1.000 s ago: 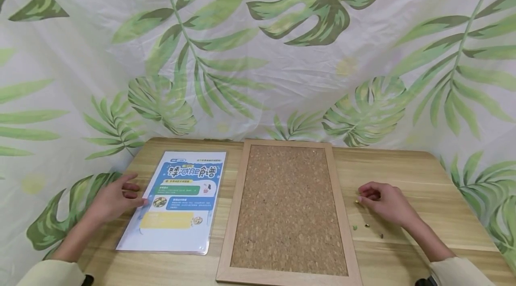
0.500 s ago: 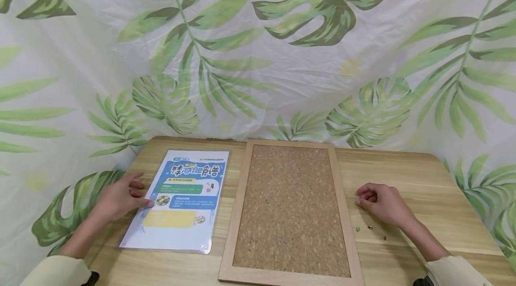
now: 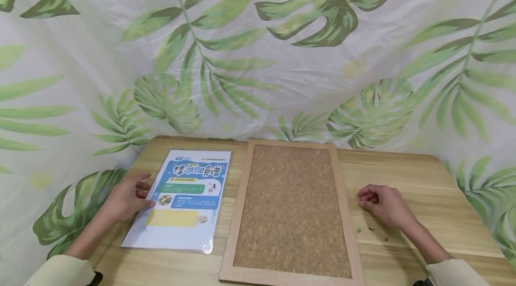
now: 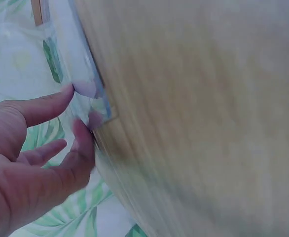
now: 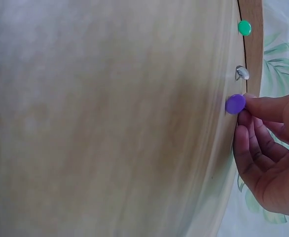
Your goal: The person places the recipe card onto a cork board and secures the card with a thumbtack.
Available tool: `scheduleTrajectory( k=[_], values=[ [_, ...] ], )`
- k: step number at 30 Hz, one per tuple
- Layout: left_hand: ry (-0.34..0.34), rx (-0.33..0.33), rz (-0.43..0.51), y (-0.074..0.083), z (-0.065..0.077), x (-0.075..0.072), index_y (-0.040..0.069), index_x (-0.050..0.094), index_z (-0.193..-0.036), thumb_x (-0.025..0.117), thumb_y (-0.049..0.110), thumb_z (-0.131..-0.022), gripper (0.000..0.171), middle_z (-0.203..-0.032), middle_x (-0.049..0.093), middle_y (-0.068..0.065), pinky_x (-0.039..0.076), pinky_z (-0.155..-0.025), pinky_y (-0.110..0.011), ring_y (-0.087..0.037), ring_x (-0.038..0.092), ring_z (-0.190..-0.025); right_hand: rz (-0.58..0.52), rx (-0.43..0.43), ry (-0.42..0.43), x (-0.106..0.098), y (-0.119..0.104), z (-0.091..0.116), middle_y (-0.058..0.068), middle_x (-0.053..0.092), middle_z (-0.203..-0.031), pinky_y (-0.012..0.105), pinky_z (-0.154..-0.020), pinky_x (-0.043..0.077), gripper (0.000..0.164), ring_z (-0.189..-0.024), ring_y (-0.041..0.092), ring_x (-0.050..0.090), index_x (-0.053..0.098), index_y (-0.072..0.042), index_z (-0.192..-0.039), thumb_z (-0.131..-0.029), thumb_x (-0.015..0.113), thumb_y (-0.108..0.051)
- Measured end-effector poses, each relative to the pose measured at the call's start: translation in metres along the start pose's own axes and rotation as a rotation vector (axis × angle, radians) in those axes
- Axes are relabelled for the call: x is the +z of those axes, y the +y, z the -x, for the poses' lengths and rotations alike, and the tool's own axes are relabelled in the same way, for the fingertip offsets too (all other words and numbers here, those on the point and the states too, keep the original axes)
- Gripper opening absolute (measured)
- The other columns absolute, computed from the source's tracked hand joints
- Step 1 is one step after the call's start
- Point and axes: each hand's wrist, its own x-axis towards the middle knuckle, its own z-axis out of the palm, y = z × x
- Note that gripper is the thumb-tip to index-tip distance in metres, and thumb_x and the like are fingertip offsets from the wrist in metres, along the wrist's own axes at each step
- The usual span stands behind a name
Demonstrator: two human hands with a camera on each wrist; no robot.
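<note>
My left hand [image 3: 128, 197] is at the left edge of a laminated sheet [image 3: 163, 237] printed in blue, green and yellow. Its fingertips touch the sheet's border, and the left wrist view shows their reflections in the glossy film [image 4: 85, 69]. To the right of a wood-framed cork board [image 3: 296, 212], my right hand [image 3: 384, 205] has thumb and index finger pinched together over the table. They seem to hold a thumbtack, mostly hidden by the fingertips. Near that hand lie a green thumbtack [image 5: 244, 27], a metallic one with its point showing, and a purple thumbtack [image 5: 235, 103].
The wooden table [image 3: 407, 169] has rounded far corners and stands against a leaf-print cloth [image 3: 225, 53]. A narrow strip of tabletop [image 3: 225, 214] separates sheet and board. More bare wood lies right of the board.
The head view has shifted slightly, so the scene sits a little further right. A gold speck at my right fingertips earlier is no longer visible. Sheet and board stay put.
</note>
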Motion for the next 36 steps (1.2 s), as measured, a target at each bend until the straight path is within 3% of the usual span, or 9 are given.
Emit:
scheduleTrajectory(
  k=[4, 11, 18, 25, 36],
  values=[
    [0.020, -0.010, -0.020, 0.001, 0.002, 0.000, -0.018, 0.042, -0.152, 0.094, 0.006, -0.078, 0.094, -0.126, 0.066, -0.037, 0.060, -0.078, -0.040, -0.038, 0.066, -0.101, -0.009, -0.007, -0.001, 0.001, 0.001, 0.001, -0.004, 0.075, -0.087, 0.021, -0.065, 0.056, 0.010, -0.075, 0.005, 0.065, 0.078, -0.006, -0.102, -0.093, 0.082, -0.006],
    [-0.013, -0.003, -0.048, 0.004, 0.003, -0.003, -0.019, 0.039, -0.153, 0.100, 0.023, -0.074, 0.108, -0.124, 0.065, -0.035, 0.056, -0.076, -0.037, -0.032, 0.064, -0.096, -0.021, 0.006, -0.009, -0.001, 0.001, 0.004, -0.004, 0.075, -0.087, 0.020, -0.067, 0.057, 0.009, -0.076, 0.004, 0.066, 0.078, -0.007, -0.102, -0.094, 0.080, -0.006],
    [-0.033, -0.040, -0.072, 0.012, 0.000, -0.003, -0.018, 0.039, -0.153, 0.098, 0.016, -0.076, 0.103, -0.122, 0.065, -0.032, 0.059, -0.077, -0.040, -0.032, 0.065, -0.096, -0.035, 0.021, -0.007, -0.004, -0.001, 0.007, -0.004, 0.075, -0.088, 0.020, -0.069, 0.059, 0.011, -0.077, 0.004, 0.069, 0.078, -0.006, -0.105, -0.094, 0.080, -0.007],
    [-0.025, -0.030, -0.012, 0.005, 0.000, -0.001, -0.018, 0.035, -0.154, 0.093, 0.007, -0.080, 0.098, -0.120, 0.068, -0.036, 0.064, -0.079, -0.045, -0.037, 0.071, -0.099, -0.041, 0.031, 0.011, -0.008, -0.004, 0.010, -0.003, 0.076, -0.088, 0.019, -0.068, 0.058, 0.012, -0.077, 0.006, 0.070, 0.078, -0.005, -0.106, -0.094, 0.080, -0.006],
    [0.013, 0.025, 0.038, 0.002, 0.004, -0.003, -0.017, 0.036, -0.155, 0.089, 0.001, -0.082, 0.092, -0.114, 0.068, -0.031, 0.058, -0.069, -0.028, -0.032, 0.069, -0.096, -0.042, 0.006, 0.027, -0.013, -0.008, 0.011, -0.003, 0.077, -0.089, 0.020, -0.070, 0.060, 0.013, -0.080, 0.003, 0.070, 0.078, -0.005, -0.106, -0.093, 0.080, -0.004]
  ],
)
